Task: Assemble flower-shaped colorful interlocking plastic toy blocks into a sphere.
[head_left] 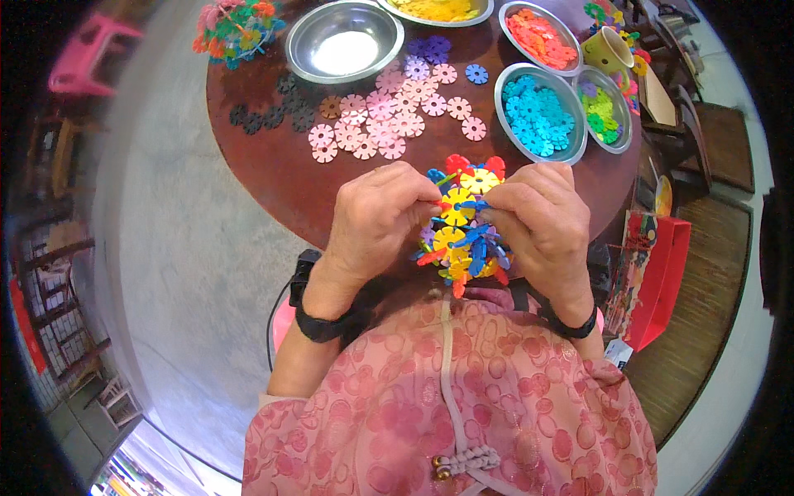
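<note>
Between my two hands, at the table's near edge, is a built cluster of interlocking notched plastic discs [451, 238], mostly yellow with red, blue and purple ones. My left hand [376, 217] is closed on its left side, fingertips pinching at a red piece beside a yellow disc. From the other side my right hand [546, 219] grips the cluster, fingertips at a blue disc. Parts of the cluster are hidden behind my fingers. Farther off on the table lie loose pink discs [382, 131], with black discs [289, 103] to their left and purple discs [428, 50] beyond them.
Metal bowls stand along the far side: a bare one [310, 41], one with yellow discs [434, 8], one with orange-red discs [542, 37], one with blue discs [538, 116], one with green discs [602, 112]. A yellow cup [608, 51] stands beside them. A finished-looking multicoloured cluster [238, 31] is far left.
</note>
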Demonstrator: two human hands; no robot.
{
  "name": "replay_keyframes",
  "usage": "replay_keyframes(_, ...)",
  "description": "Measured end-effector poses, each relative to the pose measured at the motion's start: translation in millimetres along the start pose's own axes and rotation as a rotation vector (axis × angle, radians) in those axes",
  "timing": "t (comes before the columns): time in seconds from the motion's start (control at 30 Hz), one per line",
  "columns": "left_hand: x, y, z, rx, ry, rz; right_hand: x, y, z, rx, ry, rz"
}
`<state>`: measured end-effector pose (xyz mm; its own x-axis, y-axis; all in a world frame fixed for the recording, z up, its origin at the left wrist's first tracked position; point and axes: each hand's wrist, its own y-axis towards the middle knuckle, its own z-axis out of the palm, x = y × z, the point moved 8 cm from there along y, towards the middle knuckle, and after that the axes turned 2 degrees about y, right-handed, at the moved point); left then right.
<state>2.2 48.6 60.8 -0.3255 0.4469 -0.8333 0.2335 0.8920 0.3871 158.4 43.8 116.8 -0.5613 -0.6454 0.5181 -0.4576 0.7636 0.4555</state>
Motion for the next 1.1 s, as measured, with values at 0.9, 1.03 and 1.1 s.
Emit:
replay_keyframes(0.9, -0.7, -5.1, -5.2, 0.115, 0.143, -0.077, -87.3, -73.1, -38.0, -0.061, -0.024, 0.367)
replay_keyframes(1.03, -0.9, -13.6, -9.3, 0.145, 0.183, -0.124, -110.9, -87.1, -27.8, -0.062, -0.084, 0.451)
replay_keyframes(1.1, 0.7, -17.8, -14.2, 0.161, 0.207, -0.144, -110.9, -86.0, -20.8, -0.061, -0.135, 0.388)
